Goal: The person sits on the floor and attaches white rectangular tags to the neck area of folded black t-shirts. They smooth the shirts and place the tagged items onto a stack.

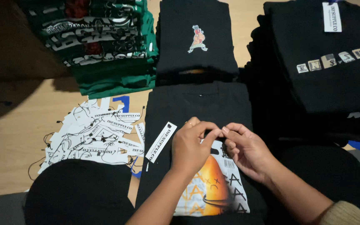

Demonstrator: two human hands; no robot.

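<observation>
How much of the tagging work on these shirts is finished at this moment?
Done: one folded black shirt with a letter print already carries a white paper tag. In hand: the left hand and right hand pinch together over the black shirt with an orange print, another white tag lying beside them. Left: a heap of loose white tags; the green shirt stack shows no tag.

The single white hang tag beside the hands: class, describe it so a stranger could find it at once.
Start at the black shirt with the orange print under both hands. Beside the left hand lies one white hang tag, slanted on the shirt. Unlike the tags heaped on the floor, it lies alone on black cloth.
</observation>
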